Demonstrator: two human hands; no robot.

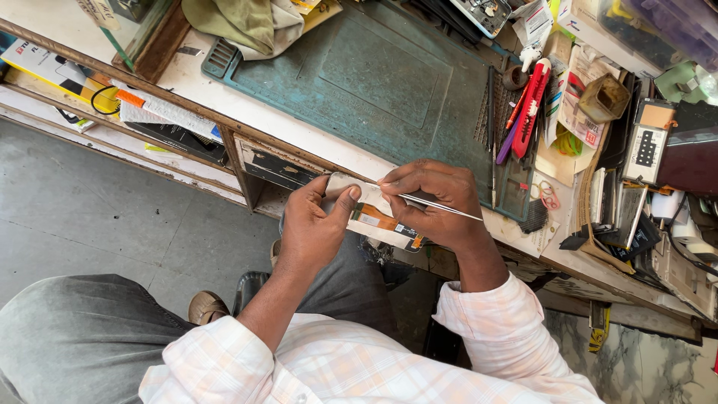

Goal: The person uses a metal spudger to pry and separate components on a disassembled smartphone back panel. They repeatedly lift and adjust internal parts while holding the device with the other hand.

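Glossy phone panel (370, 213), thin shiny metal tweezers (441, 206), worn matt green mat (374, 82).

The left hand (314, 224) grips a phone display panel (372, 213) by its near end, thumb pressed on its pale back, where an orange flex cable (378, 218) runs along the panel. The right hand (437, 203) holds the panel's other end and pinches thin metal tweezers (441, 206), their tips at the panel's upper edge and their length lying across the fingers. Beyond the hands, on the workbench (202, 82), lies a worn green work mat (374, 82), with a red-handled brush (532, 105) and other tools at its right edge.
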